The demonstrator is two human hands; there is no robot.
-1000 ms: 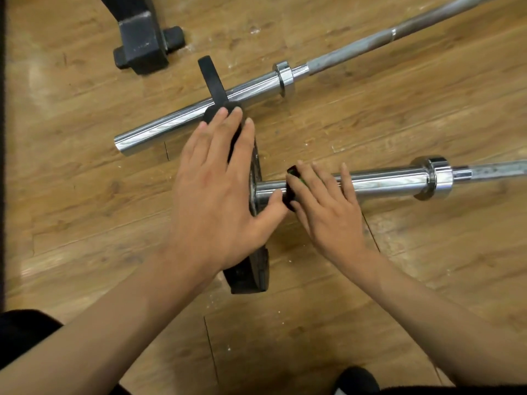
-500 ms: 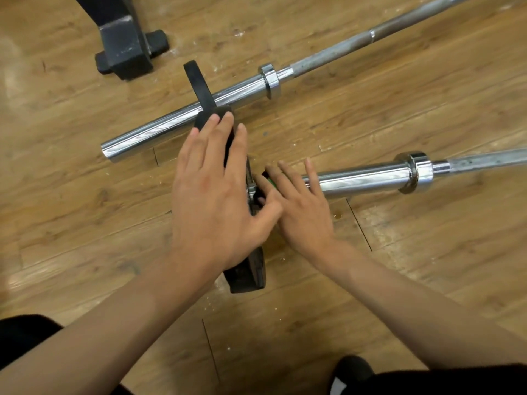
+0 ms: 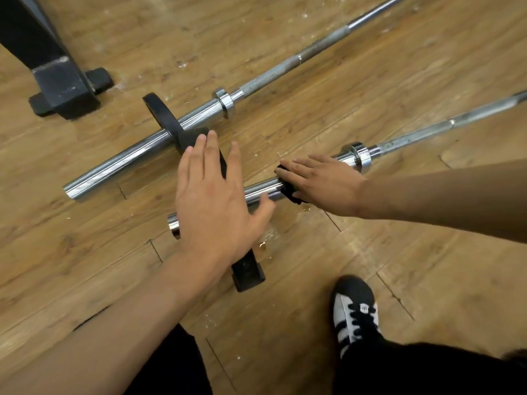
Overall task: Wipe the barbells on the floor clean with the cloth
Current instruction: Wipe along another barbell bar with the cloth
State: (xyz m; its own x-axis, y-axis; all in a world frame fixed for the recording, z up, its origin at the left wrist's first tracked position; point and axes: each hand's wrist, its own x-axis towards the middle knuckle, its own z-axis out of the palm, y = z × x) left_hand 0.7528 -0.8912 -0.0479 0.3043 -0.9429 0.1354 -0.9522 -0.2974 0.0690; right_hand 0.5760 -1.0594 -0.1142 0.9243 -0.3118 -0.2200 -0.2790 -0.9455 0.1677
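Evidently, limp black cloth (image 3: 288,190) is pressed onto the heavy, slick chrome barbell sleeve (image 3: 258,191) by the flat, unclenched right hand (image 3: 323,183) at three o'clock.

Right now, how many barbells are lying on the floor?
2. The far barbell lies diagonally near the black stand. The near barbell lies under the right hand, which presses the cloth on it. Both run out of frame at right; more could lie outside the view.
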